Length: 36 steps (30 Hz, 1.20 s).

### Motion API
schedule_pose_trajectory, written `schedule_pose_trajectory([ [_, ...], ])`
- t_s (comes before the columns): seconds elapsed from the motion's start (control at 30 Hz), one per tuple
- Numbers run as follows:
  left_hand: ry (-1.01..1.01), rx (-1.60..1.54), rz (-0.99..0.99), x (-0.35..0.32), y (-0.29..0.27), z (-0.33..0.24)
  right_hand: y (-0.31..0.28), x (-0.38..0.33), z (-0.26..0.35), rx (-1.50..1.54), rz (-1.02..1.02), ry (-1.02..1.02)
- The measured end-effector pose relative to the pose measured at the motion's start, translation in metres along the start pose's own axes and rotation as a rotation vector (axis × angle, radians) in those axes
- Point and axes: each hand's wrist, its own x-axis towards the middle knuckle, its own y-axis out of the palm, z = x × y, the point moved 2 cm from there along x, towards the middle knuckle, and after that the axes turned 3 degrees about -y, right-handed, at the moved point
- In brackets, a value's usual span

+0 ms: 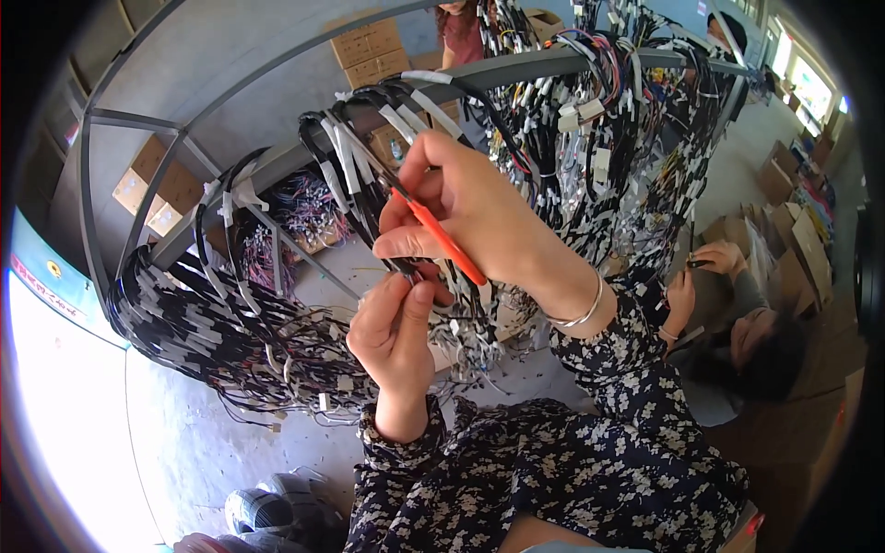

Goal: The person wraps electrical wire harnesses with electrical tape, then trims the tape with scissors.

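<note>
My right hand [461, 198] is closed around a tool with an orange handle [444, 243]. A slim metal part runs from its upper end toward the hanging cables; its exact kind does not show. Just below, my left hand [392, 327] pinches the end of a dark cable [404, 267] between thumb and fingers. Small wires seem to come out there, partly hidden by the fingertips. Beside both hands, black wire harnesses with white wrapped sections [346, 170] hang over a grey metal rail [498, 66].
Dense harness bundles hang at left [198, 323] and at right [636, 138]. Cardboard boxes [369, 51] stand behind the rack. At right, another person's hands [705, 267] hold a small dark item. A dark bundle [277, 507] lies on the floor at lower left.
</note>
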Motion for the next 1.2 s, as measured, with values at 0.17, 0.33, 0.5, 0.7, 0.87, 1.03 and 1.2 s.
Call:
schedule_pose_trajectory([
  [0.17, -0.027, -0.103, 0.034, 0.006, 0.001, -0.006, 0.005, 0.010, -0.001, 0.098, 0.112, 0.139],
  [0.33, -0.029, -0.388, 0.065, 0.012, -0.002, -0.013, -0.007, -0.013, -0.010, 0.017, 0.032, -0.037],
  [0.5, -0.009, -0.409, 0.121, 0.017, 0.006, -0.016, -0.026, -0.053, -0.012, -0.350, -0.100, -0.196],
  [0.7, 0.100, -0.147, 0.054, 0.009, -0.002, -0.005, -0.031, -0.058, -0.022, -0.673, -0.310, -0.569],
  [0.87, 0.096, 0.129, 0.037, 0.002, -0.010, -0.014, -0.029, -0.053, -0.027, -0.709, -0.312, -0.660],
  [1.03, 0.001, 0.211, 0.074, 0.001, -0.009, -0.015, -0.028, -0.053, -0.027, -0.775, -0.309, -0.700],
  [1.2, -0.046, 0.265, 0.131, 0.000, -0.015, -0.016, -0.027, -0.053, -0.033, -0.840, -0.314, -0.747],
])
